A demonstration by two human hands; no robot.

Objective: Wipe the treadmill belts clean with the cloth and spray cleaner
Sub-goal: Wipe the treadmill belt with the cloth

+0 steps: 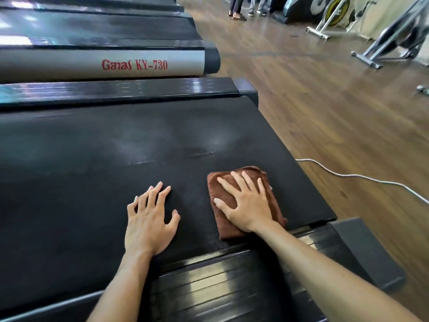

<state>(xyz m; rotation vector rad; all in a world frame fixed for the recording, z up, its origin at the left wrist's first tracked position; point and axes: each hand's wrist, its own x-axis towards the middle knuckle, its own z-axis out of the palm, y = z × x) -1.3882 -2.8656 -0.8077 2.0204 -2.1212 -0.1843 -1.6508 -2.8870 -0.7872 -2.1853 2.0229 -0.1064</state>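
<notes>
treadmill belt [116, 147] under both flat hands, right hand [246, 205] pressing brown cloth [222, 226].

floor [325, 101]: brown wood-look planks, glossy, running along the right side of the view and away to the top.
light: pale reflections lie on the floor near the top and on the shiny side rail [120, 88] of the nearest machine.
neighbouring machine [104, 63]: grey side panel with red lettering "ganas ky-730", dark end cap at its right end; more dark decks in a row behind it toward the top left corner.
cable [362, 176]: white, snaking across the floor at the right edge.
exercise bikes [392, 40]: grey frames with a yellow-rimmed wheel [336, 8], at the top right.
people [248, 8]: only legs and feet, standing at the top edge.
wall [369, 17]: pale, behind the bikes.
</notes>
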